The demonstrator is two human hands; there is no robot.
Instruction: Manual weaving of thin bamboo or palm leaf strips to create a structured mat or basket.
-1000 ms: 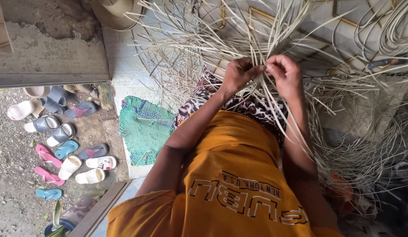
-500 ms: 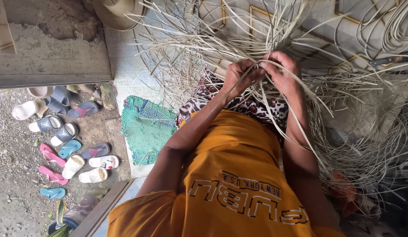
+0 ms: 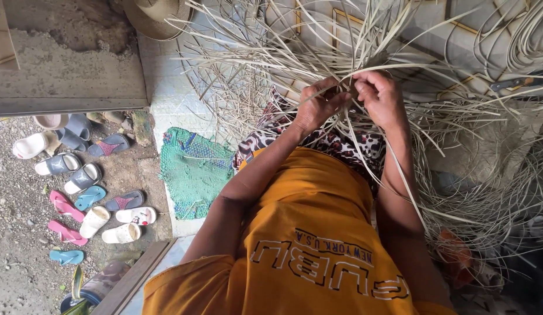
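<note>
Upper centre of the frame: the left hand (image 3: 318,108) and the right hand (image 3: 381,99) meet, each grip pinched closed on pale cane strips (image 3: 341,79). The strips fan from the hands toward the top and both sides, long axes radiating outward. No container holds them; loose ones lie on the floor (image 3: 172,93). Sandals (image 3: 79,192) lie lower left, beside a green mat (image 3: 192,169).
</note>
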